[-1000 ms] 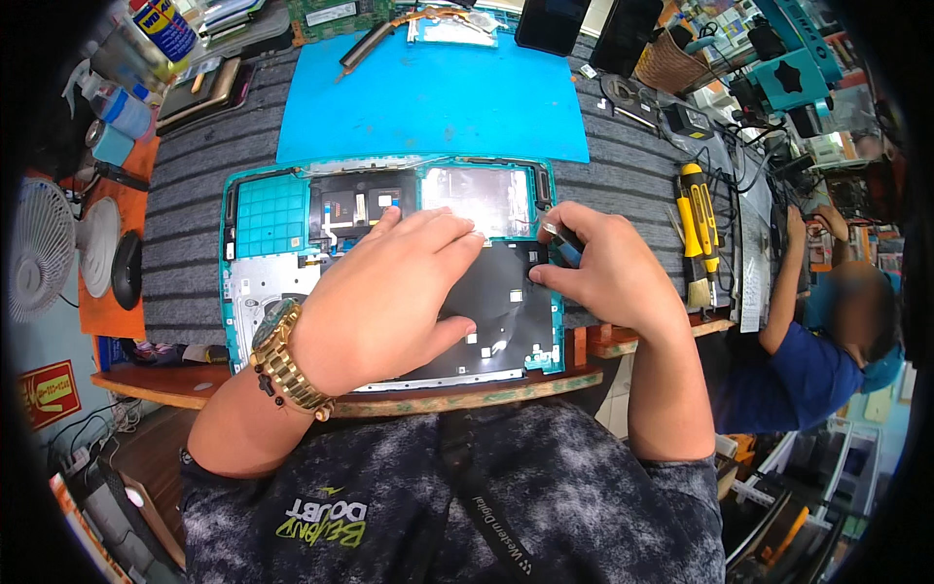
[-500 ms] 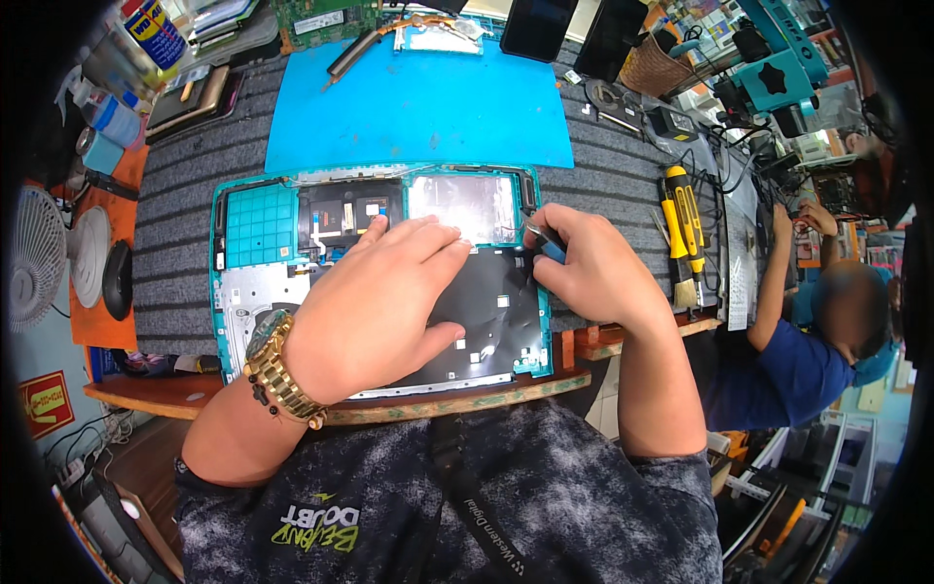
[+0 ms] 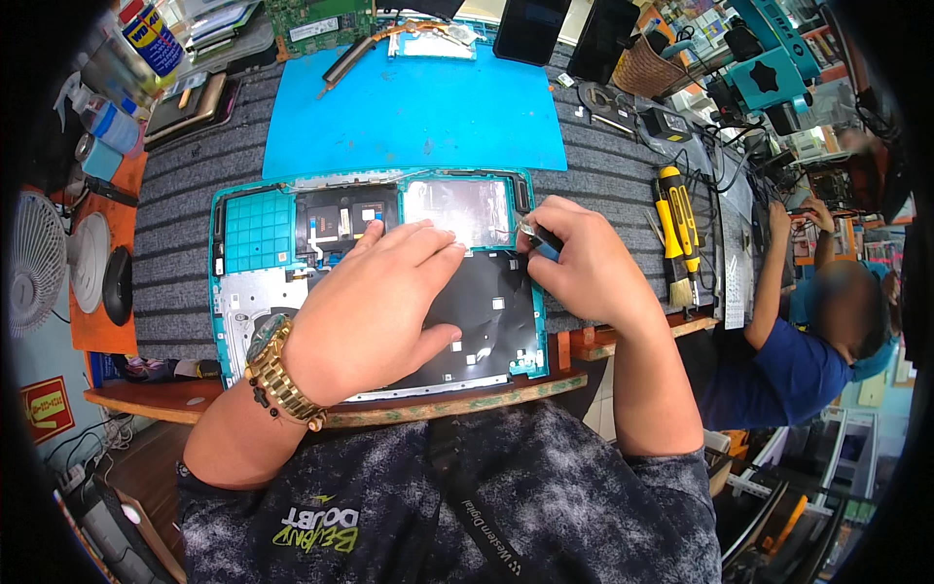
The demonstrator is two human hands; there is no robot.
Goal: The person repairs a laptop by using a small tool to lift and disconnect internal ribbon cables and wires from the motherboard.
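An opened laptop base in teal [image 3: 255, 229] lies inside up at the table's near edge. My left hand [image 3: 375, 307] rests flat across its middle with the fingers stretched out, covering part of the black sheet [image 3: 498, 336] and the edge of the touchpad underside [image 3: 331, 216]. At the base's right edge, my right hand [image 3: 595, 268] is closed around cutting pliers [image 3: 548, 243] with blue and black handles. Their metal jaws point at the frame beside the clear-covered bay [image 3: 457, 209]. What the jaws touch is too small to make out.
Beyond the base lies a blue mat [image 3: 413, 117], with a soldering-iron-like tool [image 3: 345, 68] at its far edge. Yellow-and-black screwdrivers [image 3: 686, 214] and a brush [image 3: 680, 292] sit to the right. A co-worker [image 3: 778, 341] works at far right. A fan [image 3: 39, 258] stands left.
The pliers' jaws have turned slightly and show more metal at the base's right edge. My left hand stays in place on the base. The whole view has shifted slightly.
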